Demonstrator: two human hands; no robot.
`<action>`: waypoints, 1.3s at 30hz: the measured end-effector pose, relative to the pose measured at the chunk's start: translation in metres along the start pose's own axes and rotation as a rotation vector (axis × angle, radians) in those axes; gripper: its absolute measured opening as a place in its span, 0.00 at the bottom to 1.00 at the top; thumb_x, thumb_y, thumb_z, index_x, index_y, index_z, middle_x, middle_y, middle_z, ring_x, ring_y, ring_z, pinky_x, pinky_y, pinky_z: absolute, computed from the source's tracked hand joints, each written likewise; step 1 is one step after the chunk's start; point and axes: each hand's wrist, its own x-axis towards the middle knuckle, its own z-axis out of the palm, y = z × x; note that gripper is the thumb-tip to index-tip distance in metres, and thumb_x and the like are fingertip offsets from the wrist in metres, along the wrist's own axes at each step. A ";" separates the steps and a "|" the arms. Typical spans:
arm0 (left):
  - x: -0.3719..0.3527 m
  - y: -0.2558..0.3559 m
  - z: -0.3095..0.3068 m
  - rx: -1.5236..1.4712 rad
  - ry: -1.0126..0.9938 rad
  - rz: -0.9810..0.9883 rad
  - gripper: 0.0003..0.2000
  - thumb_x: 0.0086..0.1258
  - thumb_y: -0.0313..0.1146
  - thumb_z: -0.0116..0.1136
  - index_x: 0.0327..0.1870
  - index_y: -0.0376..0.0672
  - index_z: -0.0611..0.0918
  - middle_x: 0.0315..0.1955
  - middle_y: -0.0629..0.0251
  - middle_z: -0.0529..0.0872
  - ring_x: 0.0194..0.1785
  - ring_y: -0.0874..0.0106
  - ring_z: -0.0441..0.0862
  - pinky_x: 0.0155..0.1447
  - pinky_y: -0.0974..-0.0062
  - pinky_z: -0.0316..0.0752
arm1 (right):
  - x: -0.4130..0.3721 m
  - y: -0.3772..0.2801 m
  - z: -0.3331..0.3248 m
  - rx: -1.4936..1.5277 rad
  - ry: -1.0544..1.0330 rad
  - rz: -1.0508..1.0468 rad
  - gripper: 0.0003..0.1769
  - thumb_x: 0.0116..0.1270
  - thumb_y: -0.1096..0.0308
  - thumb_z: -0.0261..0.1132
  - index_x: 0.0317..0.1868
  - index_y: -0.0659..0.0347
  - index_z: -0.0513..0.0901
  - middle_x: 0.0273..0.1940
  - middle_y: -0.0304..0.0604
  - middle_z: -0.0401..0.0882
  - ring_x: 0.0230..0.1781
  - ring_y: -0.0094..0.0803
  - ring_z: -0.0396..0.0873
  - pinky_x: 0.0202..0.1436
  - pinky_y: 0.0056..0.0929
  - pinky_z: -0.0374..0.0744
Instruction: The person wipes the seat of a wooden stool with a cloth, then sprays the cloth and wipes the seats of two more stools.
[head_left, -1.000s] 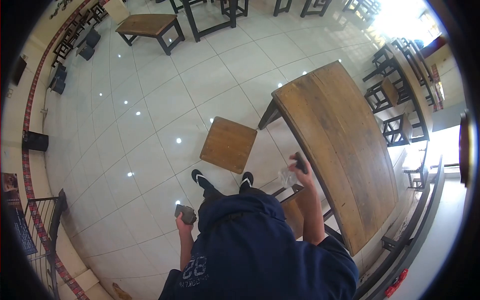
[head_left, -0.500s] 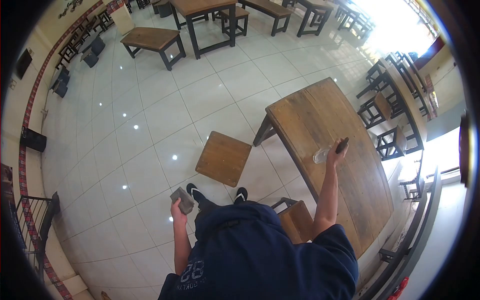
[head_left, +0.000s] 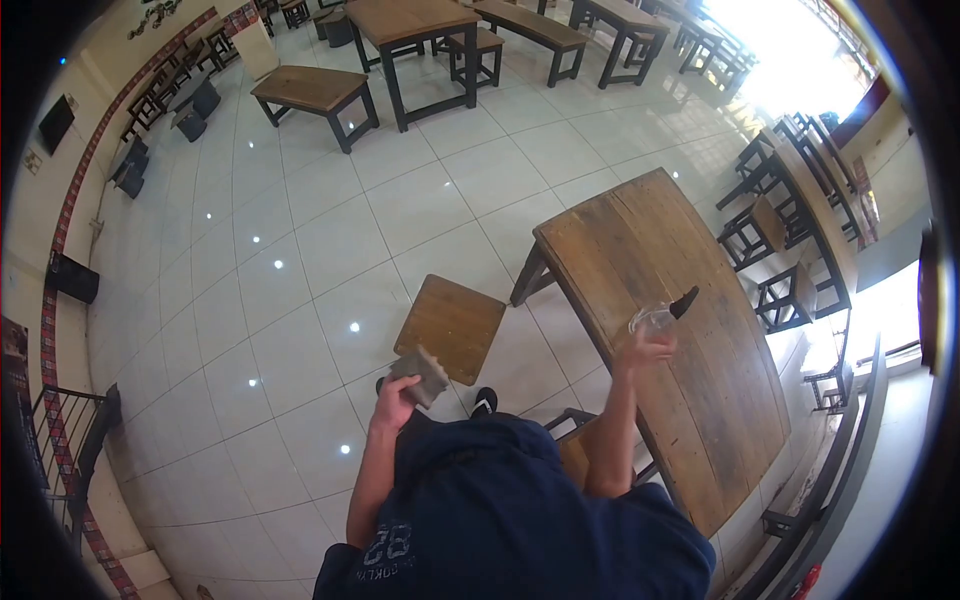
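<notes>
In my left hand (head_left: pixel 396 398) is a grey rectangular pad (head_left: pixel 424 378) with a pale, uneven upper edge. My fingers are closed on its left side, and it overlaps the near edge of a square wooden stool (head_left: pixel 452 322) in this view. My right hand (head_left: pixel 646 350) is over the wooden table (head_left: pixel 640 230), its fingers wrapped round the lower part of a clear drinking glass (head_left: pixel 652 318). A dark, tapered object (head_left: pixel 685 302) shows at the glass's right side, its point up and to the right; its kind is too small to make out.
Another wooden stool (head_left: pixel 574 450) stands by the table's near left side, partly behind my right arm. Ahead are a bench (head_left: pixel 312 88) and a taller table (head_left: pixel 412 18). Along the right wall runs a long table (head_left: pixel 822 215) with stools. A black railing (head_left: pixel 75 440) stands at left.
My right hand has moved off the dark object and back onto the glass. My left hand has lifted the grey pad rightward and up, toward the stool. The view has shifted slightly.
</notes>
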 end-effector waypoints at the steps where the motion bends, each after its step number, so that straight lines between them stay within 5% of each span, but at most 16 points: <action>1: 0.007 0.001 0.015 0.001 0.000 0.006 0.25 0.65 0.22 0.56 0.66 0.36 0.74 0.56 0.54 0.83 0.59 0.58 0.82 0.65 0.53 0.77 | -0.029 -0.013 -0.005 0.022 -0.131 0.021 0.35 0.56 0.63 0.76 0.60 0.68 0.72 0.46 0.48 0.72 0.45 0.44 0.74 0.52 0.43 0.74; 2: 0.014 0.000 0.028 0.020 -0.103 -0.036 0.25 0.64 0.21 0.54 0.65 0.37 0.74 0.56 0.55 0.82 0.60 0.59 0.81 0.66 0.56 0.77 | -0.055 -0.025 -0.014 0.405 -0.536 0.148 0.26 0.62 0.67 0.72 0.57 0.66 0.74 0.46 0.47 0.75 0.45 0.38 0.75 0.52 0.38 0.75; 3: 0.019 -0.003 0.038 0.040 -0.205 -0.080 0.25 0.63 0.21 0.53 0.65 0.38 0.74 0.56 0.56 0.82 0.61 0.61 0.81 0.67 0.58 0.76 | -0.076 -0.051 -0.026 0.409 -0.536 0.149 0.26 0.62 0.67 0.72 0.57 0.66 0.74 0.46 0.47 0.75 0.45 0.38 0.75 0.52 0.38 0.75; 5: 0.032 -0.019 0.052 0.120 -0.154 -0.078 0.23 0.63 0.23 0.52 0.62 0.39 0.74 0.54 0.58 0.82 0.59 0.63 0.81 0.65 0.62 0.76 | -0.111 -0.113 -0.054 0.468 -1.574 -0.015 0.23 0.73 0.65 0.64 0.66 0.63 0.75 0.56 0.47 0.81 0.52 0.32 0.81 0.56 0.33 0.79; 7: 0.041 -0.034 0.058 0.194 -0.099 -0.080 0.21 0.64 0.24 0.52 0.60 0.40 0.74 0.51 0.60 0.82 0.57 0.66 0.81 0.64 0.65 0.77 | -0.152 -0.136 -0.061 0.606 -1.783 0.168 0.23 0.73 0.63 0.66 0.63 0.65 0.77 0.53 0.48 0.85 0.51 0.30 0.83 0.54 0.33 0.81; 9: 0.046 -0.040 0.064 0.334 -0.132 -0.037 0.11 0.65 0.27 0.51 0.49 0.43 0.77 0.45 0.63 0.82 0.50 0.71 0.81 0.57 0.73 0.77 | -0.152 -0.158 -0.068 0.455 -1.799 0.060 0.22 0.72 0.62 0.67 0.61 0.66 0.79 0.49 0.48 0.86 0.47 0.30 0.84 0.51 0.33 0.82; 14: 0.043 -0.041 0.064 0.269 -0.125 -0.038 0.08 0.69 0.29 0.50 0.47 0.45 0.75 0.43 0.66 0.81 0.48 0.74 0.80 0.55 0.73 0.77 | -0.126 -0.180 -0.076 0.277 -1.750 -0.281 0.16 0.70 0.62 0.69 0.48 0.69 0.86 0.35 0.50 0.89 0.36 0.36 0.88 0.44 0.34 0.84; 17: 0.044 -0.042 0.066 0.134 -0.101 -0.054 0.08 0.76 0.35 0.50 0.50 0.44 0.76 0.45 0.65 0.83 0.49 0.74 0.81 0.56 0.73 0.77 | -0.135 -0.173 -0.074 0.235 -1.744 -0.101 0.15 0.69 0.62 0.70 0.46 0.67 0.88 0.33 0.52 0.89 0.35 0.38 0.88 0.42 0.35 0.83; 22: 0.048 -0.034 0.063 0.149 0.105 0.001 0.14 0.82 0.43 0.50 0.53 0.41 0.80 0.45 0.64 0.86 0.49 0.75 0.82 0.55 0.73 0.77 | -0.142 -0.171 -0.076 0.292 -1.456 -0.219 0.14 0.67 0.61 0.72 0.44 0.65 0.88 0.30 0.50 0.87 0.33 0.34 0.87 0.40 0.36 0.81; 25: 0.050 -0.034 0.046 0.291 -0.008 -0.026 0.11 0.81 0.35 0.53 0.54 0.40 0.83 0.43 0.66 0.87 0.47 0.77 0.83 0.53 0.77 0.77 | -0.121 -0.181 -0.079 0.267 -1.522 -0.169 0.15 0.65 0.59 0.74 0.42 0.64 0.89 0.28 0.46 0.86 0.33 0.30 0.86 0.39 0.34 0.80; 27: 0.049 -0.031 0.048 0.379 0.038 0.230 0.08 0.78 0.28 0.57 0.53 0.40 0.85 0.40 0.68 0.88 0.45 0.79 0.83 0.51 0.80 0.77 | -0.108 -0.179 -0.077 0.188 -1.614 -0.158 0.17 0.63 0.57 0.76 0.41 0.63 0.89 0.27 0.43 0.86 0.35 0.29 0.86 0.40 0.31 0.79; 30: 0.040 -0.014 0.069 0.529 0.066 0.384 0.08 0.74 0.24 0.60 0.50 0.42 0.86 0.40 0.67 0.87 0.43 0.80 0.82 0.49 0.81 0.76 | -0.100 -0.169 -0.071 0.316 -1.885 -0.258 0.21 0.58 0.53 0.79 0.43 0.60 0.90 0.33 0.38 0.88 0.42 0.27 0.84 0.47 0.28 0.78; 32: 0.038 -0.004 0.076 0.712 0.009 0.428 0.09 0.70 0.23 0.62 0.48 0.43 0.87 0.41 0.66 0.86 0.45 0.77 0.82 0.52 0.76 0.76 | -0.097 -0.172 -0.071 0.506 -1.982 -0.200 0.34 0.53 0.49 0.82 0.57 0.58 0.85 0.41 0.40 0.88 0.47 0.33 0.85 0.53 0.32 0.78; 34: 0.030 0.008 0.093 0.896 -0.046 0.474 0.09 0.66 0.22 0.63 0.45 0.44 0.87 0.41 0.64 0.85 0.47 0.73 0.82 0.55 0.72 0.76 | -0.101 -0.182 -0.078 0.595 -1.880 -0.233 0.40 0.54 0.48 0.81 0.63 0.58 0.79 0.47 0.43 0.87 0.50 0.35 0.84 0.56 0.35 0.78; 36: 0.017 0.015 0.126 1.589 0.052 0.863 0.10 0.59 0.22 0.65 0.42 0.43 0.87 0.42 0.62 0.82 0.54 0.62 0.79 0.64 0.61 0.70 | -0.109 -0.191 -0.079 0.678 -1.779 -0.266 0.46 0.55 0.48 0.81 0.69 0.58 0.73 0.52 0.46 0.85 0.54 0.37 0.83 0.59 0.38 0.77; 39: 0.021 0.024 0.142 1.566 -0.067 0.923 0.08 0.59 0.24 0.65 0.39 0.43 0.84 0.41 0.59 0.81 0.55 0.57 0.76 0.65 0.54 0.66 | -0.117 -0.199 -0.076 0.534 -1.808 -0.373 0.51 0.57 0.47 0.79 0.74 0.58 0.64 0.57 0.53 0.82 0.58 0.42 0.81 0.61 0.41 0.77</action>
